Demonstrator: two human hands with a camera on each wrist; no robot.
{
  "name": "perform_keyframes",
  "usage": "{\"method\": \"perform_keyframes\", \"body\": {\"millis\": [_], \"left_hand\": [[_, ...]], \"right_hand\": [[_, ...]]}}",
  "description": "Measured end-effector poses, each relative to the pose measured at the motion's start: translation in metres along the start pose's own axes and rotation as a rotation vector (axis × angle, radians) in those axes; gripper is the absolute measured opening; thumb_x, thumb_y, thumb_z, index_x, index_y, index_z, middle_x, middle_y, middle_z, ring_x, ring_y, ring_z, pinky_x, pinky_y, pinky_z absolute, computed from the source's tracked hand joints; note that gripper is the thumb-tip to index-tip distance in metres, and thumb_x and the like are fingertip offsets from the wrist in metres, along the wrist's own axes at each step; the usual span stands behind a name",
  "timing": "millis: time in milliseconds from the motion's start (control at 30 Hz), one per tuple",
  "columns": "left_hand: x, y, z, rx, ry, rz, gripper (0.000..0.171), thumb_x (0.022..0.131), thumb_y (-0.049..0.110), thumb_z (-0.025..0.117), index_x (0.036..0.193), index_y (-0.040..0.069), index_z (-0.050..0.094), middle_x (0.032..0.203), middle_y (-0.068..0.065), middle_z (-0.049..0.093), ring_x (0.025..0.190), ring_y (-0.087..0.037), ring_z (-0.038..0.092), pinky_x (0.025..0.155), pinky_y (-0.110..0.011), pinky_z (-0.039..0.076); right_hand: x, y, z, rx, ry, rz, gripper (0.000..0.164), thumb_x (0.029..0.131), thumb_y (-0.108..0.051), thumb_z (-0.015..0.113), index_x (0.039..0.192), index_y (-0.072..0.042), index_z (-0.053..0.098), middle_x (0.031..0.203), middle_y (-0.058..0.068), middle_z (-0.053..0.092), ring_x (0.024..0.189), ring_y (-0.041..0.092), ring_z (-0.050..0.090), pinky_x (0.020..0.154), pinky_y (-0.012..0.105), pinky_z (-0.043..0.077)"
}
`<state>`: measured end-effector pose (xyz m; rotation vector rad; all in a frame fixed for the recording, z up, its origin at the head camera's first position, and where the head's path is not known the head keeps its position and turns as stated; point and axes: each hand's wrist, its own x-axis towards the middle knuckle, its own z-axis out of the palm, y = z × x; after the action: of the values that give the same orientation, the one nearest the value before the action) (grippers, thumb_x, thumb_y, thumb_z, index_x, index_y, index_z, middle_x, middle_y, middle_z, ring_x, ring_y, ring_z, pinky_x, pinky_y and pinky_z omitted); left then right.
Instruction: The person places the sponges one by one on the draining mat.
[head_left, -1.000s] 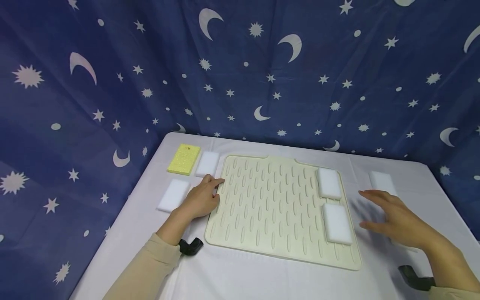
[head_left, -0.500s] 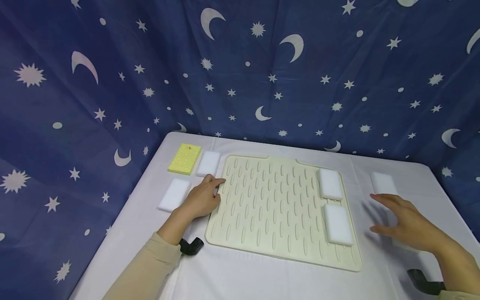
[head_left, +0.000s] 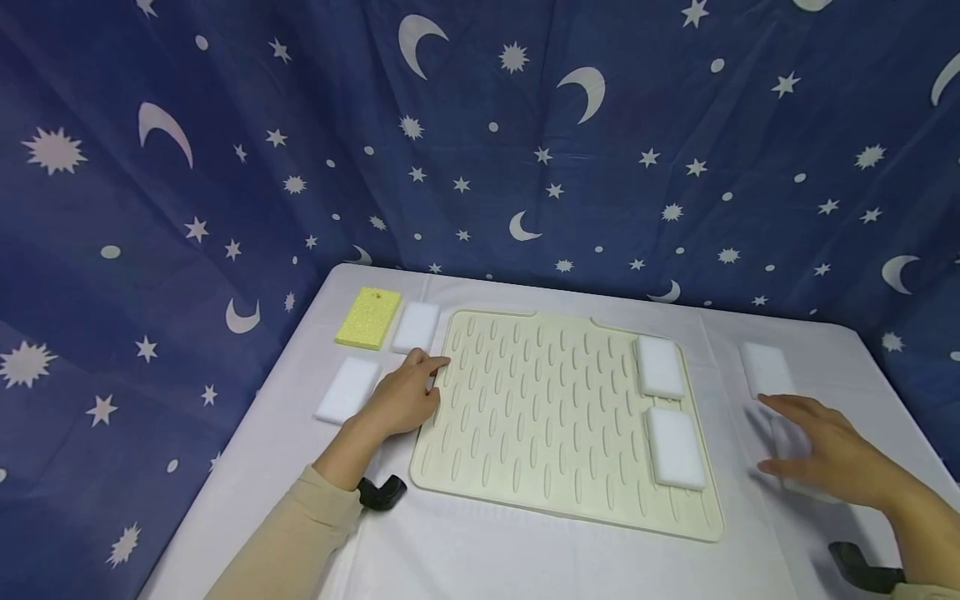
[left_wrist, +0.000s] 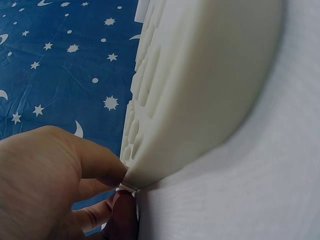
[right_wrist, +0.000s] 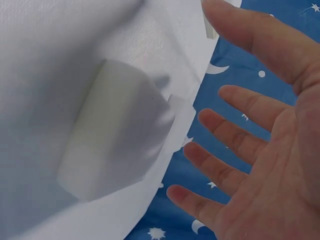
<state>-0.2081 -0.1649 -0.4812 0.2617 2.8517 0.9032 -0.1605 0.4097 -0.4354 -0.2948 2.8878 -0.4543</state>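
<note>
A cream drying mat (head_left: 540, 417) with raised oval ridges lies flat on the table. My left hand (head_left: 405, 396) pinches its left edge between thumb and index finger (left_wrist: 102, 165), seen close in the left wrist view. On the mat's right side rest two white sponges, an upper one (head_left: 660, 368) and a lower one (head_left: 677, 450). Fingers spread and holding nothing, my right hand (head_left: 840, 458) hovers to the right of the mat. Below it lies another white sponge (right_wrist: 120, 135), partly covered by the hand in the head view. One more white sponge (head_left: 767, 371) lies just beyond the fingertips.
Left of the mat lie a yellow sponge (head_left: 368, 318) and two white sponges, one at the back (head_left: 416, 327) and one nearer (head_left: 348, 390). A white cloth (head_left: 510, 554) covers the table. Behind hangs a blue curtain (head_left: 450, 125) with moons and stars.
My right hand has moved to the right, away from the mat and over the near right sponge. The left hand stays at the mat's edge, and the sponges have not moved.
</note>
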Motion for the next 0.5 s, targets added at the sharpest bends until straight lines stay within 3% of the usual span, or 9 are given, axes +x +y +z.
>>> {"method": "perform_keyframes", "body": {"millis": [300,500], "left_hand": [[0.0,0.0,0.0,-0.002,-0.003,-0.001,0.054,0.096,0.009,0.057,0.149,0.011,0.056,0.117,-0.007,0.052,0.065,-0.019,0.048,0.062,-0.031,0.042],[0.0,0.0,0.0,-0.002,-0.005,-0.004,0.054,0.096,0.01,0.057,0.15,0.012,0.055,0.117,-0.006,0.052,0.064,-0.019,0.047,0.061,-0.031,0.041]], "right_hand": [[-0.002,0.008,-0.003,-0.036,-0.061,0.098,0.116,0.07,-0.043,0.092,0.157,0.003,0.03,0.153,0.043,0.022,0.131,0.066,0.025,0.096,0.085,0.028],[-0.003,0.016,0.002,-0.042,-0.065,0.116,0.12,0.067,-0.043,0.094,0.156,0.006,0.029,0.152,0.044,0.02,0.13,0.068,0.024,0.096,0.086,0.028]]}}
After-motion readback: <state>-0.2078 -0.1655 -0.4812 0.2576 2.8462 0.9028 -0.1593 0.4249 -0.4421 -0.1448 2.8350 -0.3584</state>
